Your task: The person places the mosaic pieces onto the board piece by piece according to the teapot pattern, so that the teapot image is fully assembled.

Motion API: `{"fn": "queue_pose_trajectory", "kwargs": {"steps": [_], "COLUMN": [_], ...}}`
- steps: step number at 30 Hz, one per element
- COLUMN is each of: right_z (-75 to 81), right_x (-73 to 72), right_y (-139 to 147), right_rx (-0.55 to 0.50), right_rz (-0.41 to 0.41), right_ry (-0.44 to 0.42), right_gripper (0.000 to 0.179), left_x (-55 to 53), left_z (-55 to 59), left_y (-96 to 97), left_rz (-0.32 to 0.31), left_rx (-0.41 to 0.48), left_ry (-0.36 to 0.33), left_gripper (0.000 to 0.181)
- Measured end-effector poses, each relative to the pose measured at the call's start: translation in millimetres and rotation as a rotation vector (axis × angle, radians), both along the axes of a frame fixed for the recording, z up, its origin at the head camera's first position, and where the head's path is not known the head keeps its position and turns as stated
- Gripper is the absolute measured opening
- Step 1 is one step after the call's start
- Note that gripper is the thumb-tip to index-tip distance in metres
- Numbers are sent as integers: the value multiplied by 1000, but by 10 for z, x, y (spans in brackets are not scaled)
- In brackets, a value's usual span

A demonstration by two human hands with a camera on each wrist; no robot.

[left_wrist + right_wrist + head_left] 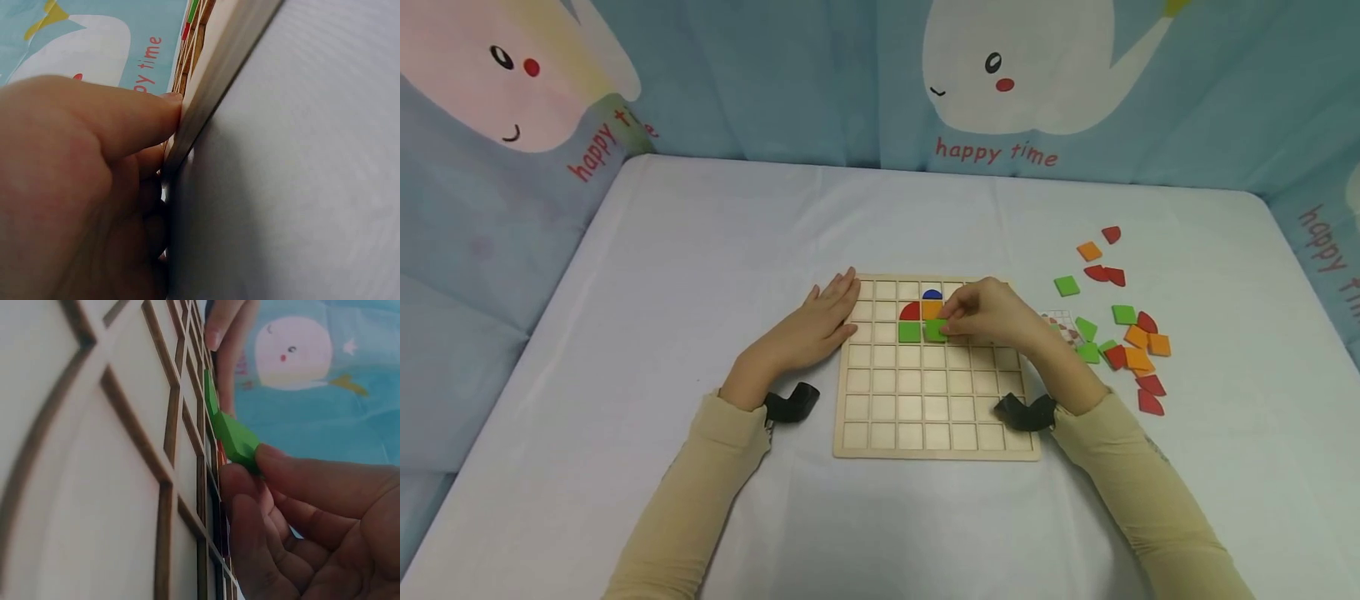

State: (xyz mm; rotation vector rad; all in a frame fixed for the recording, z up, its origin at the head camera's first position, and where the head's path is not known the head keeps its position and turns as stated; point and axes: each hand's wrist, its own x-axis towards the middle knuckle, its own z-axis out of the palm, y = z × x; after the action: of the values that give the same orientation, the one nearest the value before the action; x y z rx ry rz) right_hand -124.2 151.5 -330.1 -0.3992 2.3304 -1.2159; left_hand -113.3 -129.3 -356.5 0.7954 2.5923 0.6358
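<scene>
A wooden grid board (910, 407) lies on the white table. My right hand (992, 312) pinches a green square tile (236, 442) between thumb and fingers, tilted over a cell of the board. Left of that tile, a second green square (909, 332) sits in its cell. Above them are a red quarter-circle (911, 312), an orange square (932, 310) and a blue half-circle (932, 294). My left hand (808, 333) rests with extended fingers against the board's left edge, its thumb (144, 115) touching the side in the left wrist view.
Right of the board lie loose green, orange and red tiles (1159, 345), some overlapping. A printed pattern card (1062, 323) is partly under them and behind the right forearm. A blue curtain (805, 83) with whale prints hangs along the table's back and left.
</scene>
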Motion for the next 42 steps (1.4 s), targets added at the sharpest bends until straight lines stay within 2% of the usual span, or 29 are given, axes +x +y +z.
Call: {"fn": "queue_pose_trajectory", "kwargs": {"steps": [7,14,24,37,42], "right_z": [-43,-23,-14,-8,54], "right_x": [10,1,13,32,12], "right_y": [-14,-29,-32,18,142], "right_rx": [-30,34,47,43,78], "right_rz": [11,24,23,-16,-51], "right_ry": [-32,70,88,75,72], "right_gripper": [10,9,8,9,11], "left_x": [11,-8,-6,9,-6], "left_z": [2,9,18,8,1], "left_y": [10,9,16,19,13], "left_rz": [0,1,6,6,2], "left_rx": [-7,-7,-8,-4,-3], "left_ry": [-11,-1,-13,-7,-5], "left_gripper": [62,62,62,62,62]}}
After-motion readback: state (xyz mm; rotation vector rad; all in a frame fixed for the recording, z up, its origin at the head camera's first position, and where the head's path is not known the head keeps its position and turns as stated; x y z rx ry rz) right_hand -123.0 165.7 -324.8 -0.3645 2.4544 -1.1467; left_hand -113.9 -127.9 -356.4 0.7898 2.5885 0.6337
